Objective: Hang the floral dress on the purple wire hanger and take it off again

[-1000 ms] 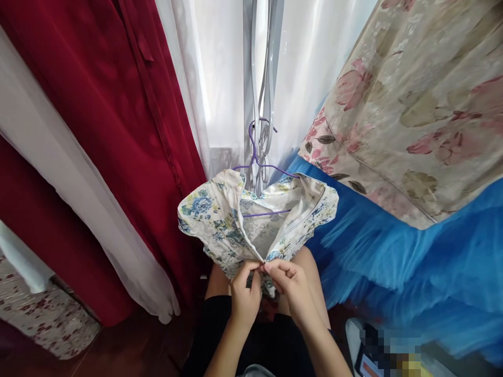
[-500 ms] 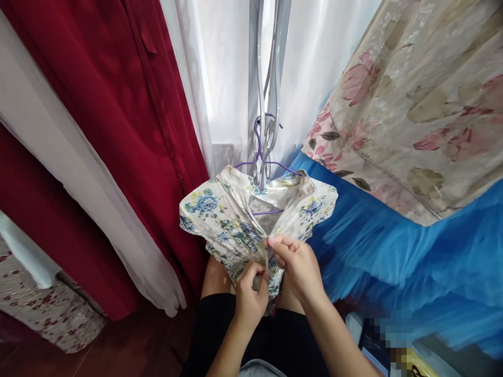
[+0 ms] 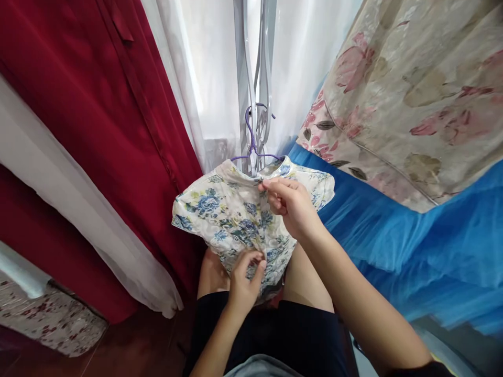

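Note:
A white sleeveless blouse [image 3: 236,209] with blue flowers hangs from a purple hanger [image 3: 252,146] in front of my knees. My right hand [image 3: 293,201] pinches at the collar, at the top of the centre opening, where a small zipper pull appears to sit between thumb and forefinger. Lower down, my left hand [image 3: 245,285] pinches the fabric along the same centre line. The two edges lie together between my hands. My fingertips partly cover the seam.
The hanger hooks onto a grey metal stand [image 3: 251,68] before white curtains [image 3: 212,68]. Red drapes [image 3: 157,157] hang at the left. A floral cloth [image 3: 393,115] and blue tulle [image 3: 373,241] hang at the right. My lap is below the blouse.
My right hand has moved up from mid-chest to the collar, and the open V of the neckline has closed. My left hand still pinches the fabric below, nearly unmoved.

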{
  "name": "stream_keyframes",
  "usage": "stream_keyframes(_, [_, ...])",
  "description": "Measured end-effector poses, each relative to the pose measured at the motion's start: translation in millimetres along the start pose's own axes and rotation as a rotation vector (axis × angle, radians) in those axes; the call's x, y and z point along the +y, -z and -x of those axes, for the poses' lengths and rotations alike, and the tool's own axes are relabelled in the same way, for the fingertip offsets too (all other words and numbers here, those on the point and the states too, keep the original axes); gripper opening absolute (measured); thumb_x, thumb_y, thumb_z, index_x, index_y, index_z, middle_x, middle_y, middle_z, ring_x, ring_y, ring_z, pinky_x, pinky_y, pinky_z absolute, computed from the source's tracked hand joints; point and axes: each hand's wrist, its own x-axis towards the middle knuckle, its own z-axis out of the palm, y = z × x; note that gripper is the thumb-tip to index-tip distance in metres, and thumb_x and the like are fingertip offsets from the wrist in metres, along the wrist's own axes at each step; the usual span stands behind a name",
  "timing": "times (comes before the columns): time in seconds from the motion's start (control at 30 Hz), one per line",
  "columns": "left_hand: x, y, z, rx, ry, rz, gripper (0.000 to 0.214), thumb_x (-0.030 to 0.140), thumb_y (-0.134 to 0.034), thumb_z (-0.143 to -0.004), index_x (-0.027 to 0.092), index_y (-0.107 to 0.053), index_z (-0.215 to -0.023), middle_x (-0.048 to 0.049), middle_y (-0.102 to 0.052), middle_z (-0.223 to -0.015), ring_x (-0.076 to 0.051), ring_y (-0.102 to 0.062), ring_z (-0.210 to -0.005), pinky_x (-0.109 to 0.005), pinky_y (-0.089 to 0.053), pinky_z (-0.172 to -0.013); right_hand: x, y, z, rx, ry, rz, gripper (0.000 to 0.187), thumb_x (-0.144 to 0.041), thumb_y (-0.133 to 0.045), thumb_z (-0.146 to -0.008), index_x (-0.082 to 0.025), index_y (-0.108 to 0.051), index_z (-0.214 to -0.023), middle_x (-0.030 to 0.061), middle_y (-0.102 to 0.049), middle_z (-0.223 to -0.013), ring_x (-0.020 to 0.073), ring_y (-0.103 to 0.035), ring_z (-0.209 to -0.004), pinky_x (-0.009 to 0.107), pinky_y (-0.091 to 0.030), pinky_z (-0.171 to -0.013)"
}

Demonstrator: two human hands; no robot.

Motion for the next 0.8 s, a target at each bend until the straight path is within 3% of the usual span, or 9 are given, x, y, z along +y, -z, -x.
stream_keyframes(0.13, [41.3,27.4,-66.3,0.167,-0.165,-0.035,0.025,0.023,-0.056,-0.100,0.022,-0.063,-0.124,-0.0050,-0.067,-0.101,-0.016,-0.064,-0.089,-0.028,-0.052,-0.082,7.9,2.8,13.0,-0.003,0.087,0.085,0.025,-0.034,-0.072,-0.084,-0.018,-0.064,-0.065,-0.0063,-0.043,-0.047,0.0073,-0.027,-0.044,0.026,-0.018,-0.046])
stream_keyframes(0.2, [68.1,39.9,-104.8,0.165,-0.303,-0.047,0.034,0.022,-0.050,-0.103,0.022,-0.056,-0.136,-0.0033,-0.066,-0.096,-0.014,-0.062,-0.082,-0.027,-0.052,-0.079,6.1,4.3,16.6,-0.018,0.123,0.123,0.025,-0.037,-0.073,-0.084,-0.018,-0.066,-0.070,-0.0072,-0.042,-0.048,0.0076,-0.027,-0.045,0.026,-0.017,-0.047])
stream_keyframes(0.23, [80.5,45.2,-121.9,0.119,-0.355,-0.088,0.032,0.023,-0.050,-0.103,0.022,-0.057,-0.135,-0.0031,-0.066,-0.096,-0.014,-0.062,-0.082,-0.027,-0.051,-0.079,4.8,5.2,17.6,-0.023,0.140,0.141,0.025,-0.039,-0.073,-0.084,-0.018,-0.067,-0.072,-0.0075,-0.041,-0.049,0.0077,-0.026,-0.046,0.026,-0.017,-0.047])
stream_keyframes(0.33, [107.5,56.0,-156.9,-0.054,-0.441,-0.305,0.016,0.022,-0.050,-0.103,0.019,-0.066,-0.108,-0.0028,-0.068,-0.092,-0.016,-0.063,-0.085,-0.029,-0.049,-0.079,5.7,8.3,16.1,-0.029,0.181,0.204,0.028,-0.043,-0.074,-0.082,-0.017,-0.066,-0.073,-0.0075,-0.040,-0.052,0.0079,-0.025,-0.048,0.026,-0.018,-0.048])
stream_keyframes(0.47, [122.9,61.5,-169.7,-0.079,-0.515,-0.494,0.013,0.021,-0.053,-0.101,0.017,-0.063,-0.093,-0.0022,-0.066,-0.082,-0.016,-0.062,-0.077,-0.029,-0.046,-0.071,25.7,10.1,3.5,0.025,0.260,0.313,0.028,-0.039,-0.068,-0.086,-0.020,-0.058,-0.069,-0.0064,-0.040,-0.054,0.0096,-0.030,-0.051,0.026,-0.022,-0.050])
stream_keyframes(0.53, [126.5,67.1,-171.0,-0.016,-0.528,-0.446,0.014,0.022,-0.053,-0.102,0.017,-0.064,-0.093,-0.0020,-0.067,-0.082,-0.016,-0.064,-0.077,-0.028,-0.047,-0.071,39.4,9.9,-2.4,0.060,0.271,0.361,0.027,-0.038,-0.066,-0.086,-0.020,-0.056,-0.067,-0.0061,-0.041,-0.053,0.0102,-0.032,-0.051,0.026,-0.023,-0.050])
stream_keyframes(0.63, [121.8,91.9,-178.5,0.232,-0.466,-0.256,0.018,0.030,-0.055,-0.102,0.018,-0.067,-0.096,-0.0009,-0.068,-0.084,-0.013,-0.065,-0.076,-0.025,-0.049,-0.070,54.7,10.4,-1.1,0.048,0.183,0.387,0.029,-0.038,-0.065,-0.083,-0.020,-0.055,-0.063,-0.0059,-0.040,-0.051,0.0100,-0.032,-0.049,0.026,-0.022,-0.048])
stream_keyframes(0.73, [92.2,137.2,-194.8,0.505,-0.380,-0.074,0.023,0.035,-0.058,-0.101,0.016,-0.068,-0.095,0.0009,-0.066,-0.080,-0.009,-0.061,-0.073,-0.024,-0.048,-0.070,60.5,10.5,13.0,-0.018,0.093,0.325,0.030,-0.038,-0.065,-0.080,-0.021,-0.052,-0.059,-0.0068,-0.037,-0.049,0.0092,-0.029,-0.047,0.025,-0.019,-0.047])
stream_keyframes(0.8, [60.1,167.3,-205.8,0.577,-0.280,0.054,0.020,0.031,-0.058,-0.101,0.014,-0.065,-0.093,0.0039,-0.060,-0.074,-0.006,-0.055,-0.067,-0.021,-0.046,-0.067,61.0,7.1,23.3,-0.062,0.066,0.298,0.030,-0.037,-0.065,-0.080,-0.021,-0.052,-0.059,-0.0076,-0.036,-0.049,0.0084,-0.027,-0.047,0.025,-0.018,-0.046])
